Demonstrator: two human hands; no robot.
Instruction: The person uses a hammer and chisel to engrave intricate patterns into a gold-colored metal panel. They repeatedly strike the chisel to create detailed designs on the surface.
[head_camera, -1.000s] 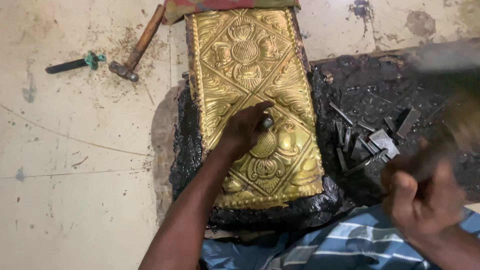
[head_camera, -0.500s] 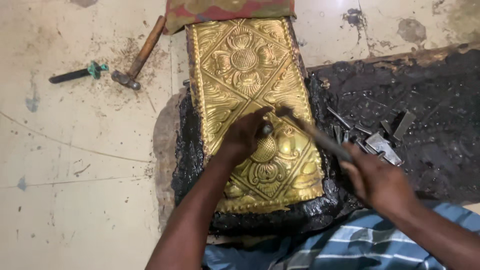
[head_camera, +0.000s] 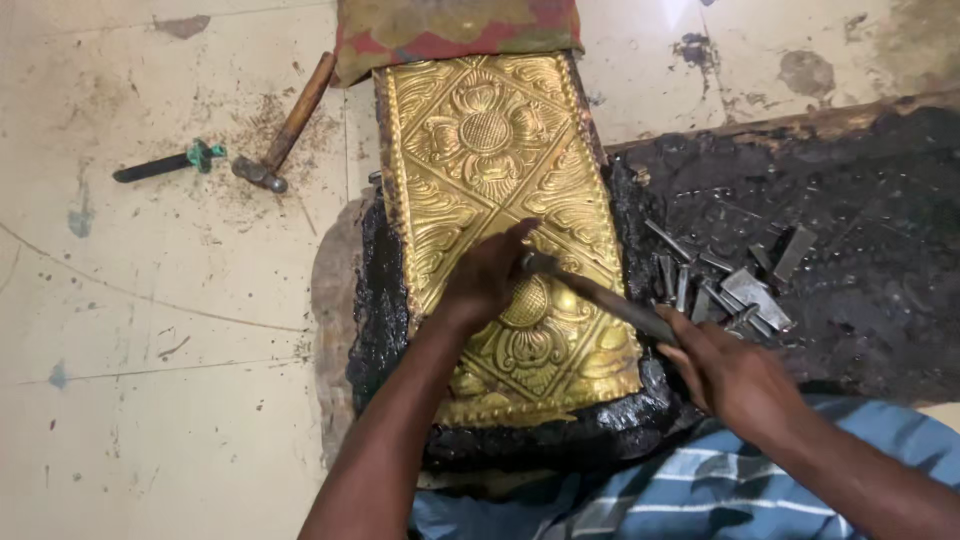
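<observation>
The gold metal sheet (head_camera: 500, 210) lies stuck in black pitch (head_camera: 385, 300) so it stays put. The left hand (head_camera: 485, 280) pinches a punch at its middle. The right hand (head_camera: 735, 375), at four o'clock, grips a hammer (head_camera: 600, 298) resting on the punch.

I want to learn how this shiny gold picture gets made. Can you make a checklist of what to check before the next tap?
1. Left hand rests on the gold embossed sheet, fingers closed round a small punch: ok.
2. Punch tip sits exactly on the pattern line: cannot tell, the left hand hides it.
3. Right hand grips the handle of the hammer, its head at the punch: ok.
4. Sheet sits bedded in the black pitch, no lifted edge showing: ok.
5. Spare punches lie on the pitch to the right, off the sheet: ok.
6. Second hammer lies on the floor, away from both hands: ok.
</observation>
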